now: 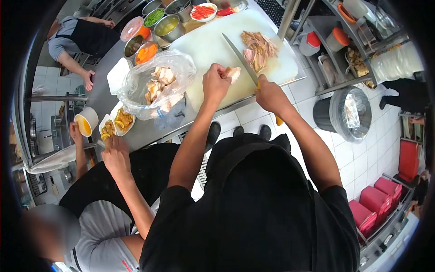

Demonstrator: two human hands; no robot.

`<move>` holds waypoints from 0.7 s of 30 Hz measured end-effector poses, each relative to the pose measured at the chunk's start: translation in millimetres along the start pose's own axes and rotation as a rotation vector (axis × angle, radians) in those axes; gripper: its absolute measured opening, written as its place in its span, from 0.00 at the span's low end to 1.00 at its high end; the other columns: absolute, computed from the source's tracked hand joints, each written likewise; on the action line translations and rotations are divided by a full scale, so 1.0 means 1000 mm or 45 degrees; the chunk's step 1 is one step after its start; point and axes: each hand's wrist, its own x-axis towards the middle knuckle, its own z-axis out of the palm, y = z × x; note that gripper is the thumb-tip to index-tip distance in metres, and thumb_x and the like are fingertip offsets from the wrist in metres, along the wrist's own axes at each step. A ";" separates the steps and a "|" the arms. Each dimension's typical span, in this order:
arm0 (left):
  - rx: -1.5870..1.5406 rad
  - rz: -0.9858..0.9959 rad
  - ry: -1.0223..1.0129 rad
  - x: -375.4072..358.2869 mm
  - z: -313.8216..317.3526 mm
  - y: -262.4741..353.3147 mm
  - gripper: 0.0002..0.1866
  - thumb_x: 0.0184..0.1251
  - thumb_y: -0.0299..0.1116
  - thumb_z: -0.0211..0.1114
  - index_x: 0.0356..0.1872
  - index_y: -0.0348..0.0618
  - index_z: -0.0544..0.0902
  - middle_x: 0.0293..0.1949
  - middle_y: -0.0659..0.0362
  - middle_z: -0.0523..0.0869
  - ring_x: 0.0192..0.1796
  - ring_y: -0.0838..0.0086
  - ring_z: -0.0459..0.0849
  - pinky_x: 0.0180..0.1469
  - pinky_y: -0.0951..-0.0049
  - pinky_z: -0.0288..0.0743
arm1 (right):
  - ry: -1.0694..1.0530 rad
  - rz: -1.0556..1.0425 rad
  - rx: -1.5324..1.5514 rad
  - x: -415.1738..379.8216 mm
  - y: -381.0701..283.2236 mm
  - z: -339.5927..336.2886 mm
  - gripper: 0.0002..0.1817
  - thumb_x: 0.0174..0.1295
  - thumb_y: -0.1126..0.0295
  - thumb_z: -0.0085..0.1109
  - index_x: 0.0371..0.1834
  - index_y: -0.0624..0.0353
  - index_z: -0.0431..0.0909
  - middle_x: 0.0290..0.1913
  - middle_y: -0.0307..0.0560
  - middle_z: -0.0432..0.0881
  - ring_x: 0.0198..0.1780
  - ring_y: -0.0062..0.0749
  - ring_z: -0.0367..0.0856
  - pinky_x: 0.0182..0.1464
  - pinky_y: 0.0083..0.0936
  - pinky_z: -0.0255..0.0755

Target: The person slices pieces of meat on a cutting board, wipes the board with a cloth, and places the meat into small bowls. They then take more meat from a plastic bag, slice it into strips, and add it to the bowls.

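My left hand (216,82) is closed on a pale piece of meat (233,74) above the white cutting board (199,51). In my right hand (271,94) is the yellow handle of a long knife (239,55), its blade slanting up and left across the board. Right of the blade lies a heap of sliced meat (259,49). Left of my left hand, a clear plastic bag (182,64) stands open with several chunks of meat (161,80) in it. The fingertips of both hands are partly hidden.
Bowls of chopped greens (154,17) and red strips (204,12) line the far side. At my left, a co-worker's hand (116,156) touches a white container (124,119) of food. Another person (81,38) stands across the counter. A lined bin (349,113) is at the right.
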 end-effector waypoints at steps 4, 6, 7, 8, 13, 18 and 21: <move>-0.354 0.006 0.086 -0.017 0.002 0.019 0.12 0.53 0.21 0.75 0.39 0.35 0.84 0.34 0.54 0.89 0.32 0.74 0.86 0.40 0.74 0.80 | 0.019 0.004 0.036 -0.001 0.002 0.001 0.15 0.67 0.70 0.55 0.51 0.68 0.67 0.39 0.77 0.84 0.48 0.73 0.83 0.54 0.59 0.74; -0.244 0.176 0.094 -0.018 0.002 0.016 0.12 0.53 0.21 0.75 0.40 0.35 0.86 0.34 0.56 0.89 0.32 0.75 0.85 0.40 0.74 0.81 | 0.019 0.007 0.043 -0.001 0.003 0.003 0.16 0.67 0.69 0.57 0.51 0.68 0.67 0.39 0.77 0.84 0.47 0.73 0.83 0.53 0.59 0.73; -0.188 0.262 0.104 -0.018 -0.001 0.015 0.12 0.54 0.21 0.75 0.41 0.36 0.87 0.34 0.57 0.89 0.32 0.76 0.85 0.41 0.75 0.81 | 0.022 0.010 0.043 -0.001 0.003 0.003 0.16 0.67 0.69 0.57 0.51 0.68 0.67 0.39 0.77 0.84 0.47 0.73 0.83 0.53 0.59 0.73; -0.192 0.288 0.082 -0.017 -0.002 0.013 0.13 0.54 0.20 0.75 0.42 0.36 0.87 0.34 0.58 0.89 0.32 0.77 0.85 0.41 0.75 0.80 | 0.026 0.012 0.042 0.000 0.004 0.003 0.16 0.67 0.69 0.57 0.51 0.68 0.66 0.39 0.77 0.84 0.47 0.73 0.83 0.53 0.59 0.73; -0.357 0.180 -0.048 -0.013 -0.015 0.015 0.11 0.57 0.22 0.75 0.43 0.39 0.90 0.38 0.57 0.90 0.35 0.74 0.88 0.40 0.73 0.82 | 0.031 0.005 0.042 -0.001 0.002 0.002 0.16 0.68 0.68 0.57 0.50 0.68 0.66 0.38 0.78 0.83 0.47 0.74 0.82 0.53 0.60 0.73; -0.835 -0.221 -0.033 -0.003 -0.013 0.011 0.14 0.61 0.23 0.74 0.47 0.29 0.88 0.39 0.56 0.90 0.35 0.77 0.87 0.41 0.76 0.82 | 0.040 0.011 0.038 0.000 0.003 0.004 0.16 0.68 0.68 0.56 0.50 0.67 0.66 0.39 0.78 0.83 0.47 0.74 0.82 0.53 0.60 0.73; -1.030 -0.456 -0.024 -0.010 -0.005 0.013 0.15 0.64 0.22 0.72 0.50 0.25 0.85 0.42 0.56 0.90 0.40 0.77 0.86 0.43 0.76 0.83 | 0.035 0.008 0.027 -0.001 0.003 0.004 0.16 0.68 0.68 0.56 0.50 0.67 0.66 0.39 0.77 0.83 0.47 0.74 0.82 0.53 0.60 0.73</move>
